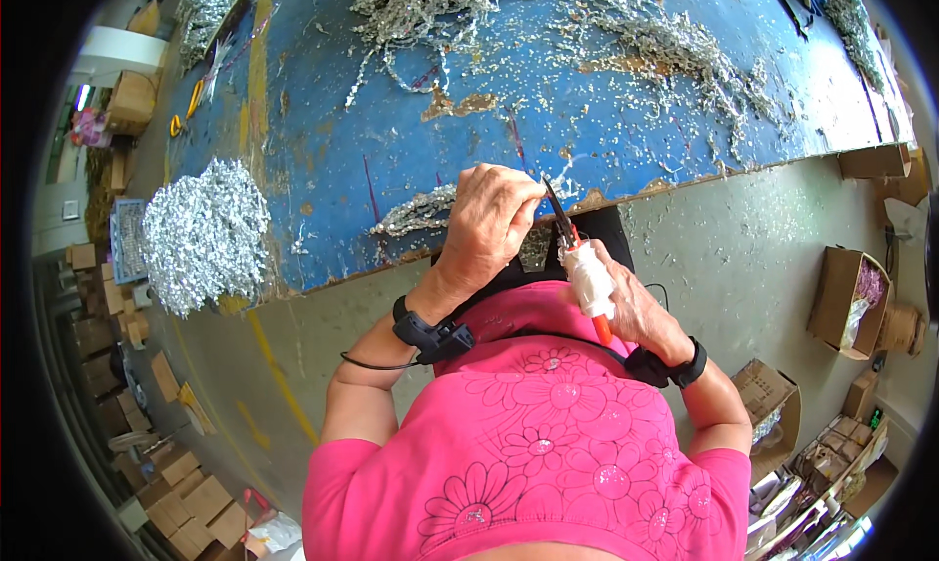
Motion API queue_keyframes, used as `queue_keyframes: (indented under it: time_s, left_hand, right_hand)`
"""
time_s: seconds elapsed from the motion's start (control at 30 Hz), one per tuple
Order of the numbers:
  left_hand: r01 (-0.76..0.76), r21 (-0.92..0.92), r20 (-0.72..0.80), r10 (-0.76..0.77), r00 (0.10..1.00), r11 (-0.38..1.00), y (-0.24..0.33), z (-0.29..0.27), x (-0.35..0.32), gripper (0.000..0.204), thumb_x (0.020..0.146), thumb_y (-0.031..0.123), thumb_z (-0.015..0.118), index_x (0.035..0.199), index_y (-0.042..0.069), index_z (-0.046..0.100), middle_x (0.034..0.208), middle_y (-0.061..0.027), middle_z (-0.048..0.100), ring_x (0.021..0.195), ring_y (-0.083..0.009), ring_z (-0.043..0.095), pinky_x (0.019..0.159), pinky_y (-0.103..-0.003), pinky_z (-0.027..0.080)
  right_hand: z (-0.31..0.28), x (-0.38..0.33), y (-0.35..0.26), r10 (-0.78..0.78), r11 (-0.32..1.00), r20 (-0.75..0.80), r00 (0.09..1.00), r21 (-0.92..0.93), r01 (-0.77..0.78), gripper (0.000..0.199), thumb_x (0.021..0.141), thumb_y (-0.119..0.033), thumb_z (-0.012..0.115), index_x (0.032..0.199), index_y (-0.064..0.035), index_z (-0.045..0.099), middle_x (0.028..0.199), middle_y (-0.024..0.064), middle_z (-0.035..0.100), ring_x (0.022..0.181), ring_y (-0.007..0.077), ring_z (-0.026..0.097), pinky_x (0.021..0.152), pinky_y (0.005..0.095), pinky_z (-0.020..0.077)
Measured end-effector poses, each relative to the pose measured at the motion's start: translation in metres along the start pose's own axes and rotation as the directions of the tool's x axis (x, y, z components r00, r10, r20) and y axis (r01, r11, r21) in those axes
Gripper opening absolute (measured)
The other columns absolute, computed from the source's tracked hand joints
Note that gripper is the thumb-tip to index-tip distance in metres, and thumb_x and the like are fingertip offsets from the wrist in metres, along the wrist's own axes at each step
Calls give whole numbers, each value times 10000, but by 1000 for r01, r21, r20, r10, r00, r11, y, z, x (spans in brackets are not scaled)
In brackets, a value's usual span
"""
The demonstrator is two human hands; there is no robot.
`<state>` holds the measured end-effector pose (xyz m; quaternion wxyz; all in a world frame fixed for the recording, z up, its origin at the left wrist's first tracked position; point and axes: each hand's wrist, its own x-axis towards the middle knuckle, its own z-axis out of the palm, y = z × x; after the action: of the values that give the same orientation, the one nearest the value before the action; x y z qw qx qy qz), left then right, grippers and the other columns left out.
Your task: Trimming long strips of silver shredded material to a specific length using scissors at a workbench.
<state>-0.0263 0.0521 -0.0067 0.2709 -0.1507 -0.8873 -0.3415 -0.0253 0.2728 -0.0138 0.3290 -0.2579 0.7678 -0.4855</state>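
The scene is bright and evenly lit, like daylight, with strong, saturated colours. Shadows are soft; a faint one lies on the floor point(743, 258) under the table point(391, 150) edge. Tiny sparkles of glare dot the silver heap point(205, 233) and the scraps across the blue top. The centre is sharp, the hands' skin folds showing clearly. Toward the rim the fisheye bends the table edge into a curve, detail smears, and the boxes point(176, 493) look squeezed. A black vignette rings the corners.
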Motion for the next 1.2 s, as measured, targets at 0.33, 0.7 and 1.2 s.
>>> queue_keyframes:
  time_s: [0.33,0.7,1.2]
  left_hand:
    - [-13,21,-17,14,1000,1000,-1,0,1,277,735,-71,717,944,80,615,890,-45,628,843,-229,614,768,-346,452]
    - [-12,-93,19,14,1000,996,2,-12,-4,280,737,-45,715,949,108,616,901,-16,627,861,-205,604,798,-356,423]
    - [124,-149,59,-116,991,981,0,-14,-8,230,778,-15,715,960,93,625,896,-34,640,834,-210,605,784,-340,440]
  right_hand:
    - [-9,-7,-3,112,965,16,994,239,-113,264,861,-102,619,1084,-10,512,942,143,682,852,262,680,754,344,512]
    - [-11,-6,7,39,991,137,990,124,-56,509,869,-292,701,1233,-60,431,968,171,625,926,396,632,780,419,488]
    - [-12,-4,3,75,954,19,997,290,-78,292,857,-129,639,1101,-7,533,874,106,646,816,206,662,754,319,496]
